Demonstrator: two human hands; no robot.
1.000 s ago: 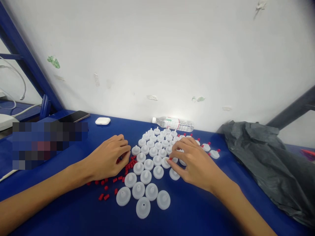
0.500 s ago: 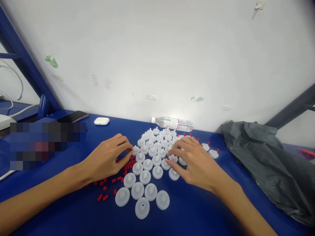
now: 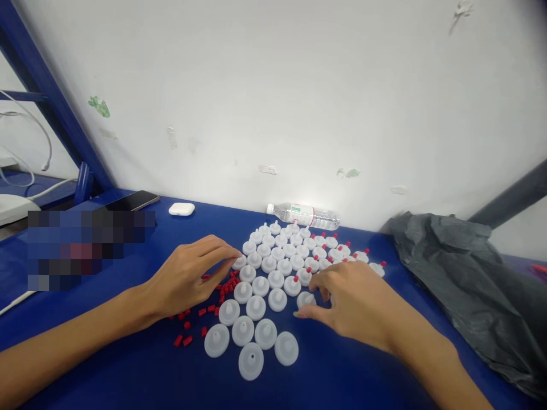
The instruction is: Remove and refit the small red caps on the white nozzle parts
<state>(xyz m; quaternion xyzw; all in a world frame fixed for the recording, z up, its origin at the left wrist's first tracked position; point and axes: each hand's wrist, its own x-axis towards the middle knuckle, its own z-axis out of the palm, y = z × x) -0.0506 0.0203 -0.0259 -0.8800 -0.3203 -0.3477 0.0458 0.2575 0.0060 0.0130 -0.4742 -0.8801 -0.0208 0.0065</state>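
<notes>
White round discs (image 3: pixel 257 307), each with a central nozzle, stand in a cluster on the blue table. Several at the right carry small red caps (image 3: pixel 296 279). My left hand (image 3: pixel 192 276) is at the cluster's left edge, thumb and forefinger pinched together beside a white disc (image 3: pixel 240 262); whatever is between the fingertips is hidden. Loose red caps (image 3: pixel 224 291) lie under and in front of that hand. My right hand (image 3: pixel 346 296) has thumb and forefinger apart around an uncapped disc (image 3: pixel 305 300); its other fingers are curled and partly hidden.
Behind the discs a plastic bottle (image 3: pixel 303 215) lies on its side against the wall. A white earbud case (image 3: pixel 182 209) and a phone (image 3: pixel 135 201) rest at the back left. Dark crumpled plastic (image 3: pixel 448 273) covers the right side of the blue table (image 3: pixel 179 381).
My right hand has shifted toward the nearer right edge of the cluster, uncovering a red-capped disc. My left hand's thumb and forefinger have come together. The view has moved slightly.
</notes>
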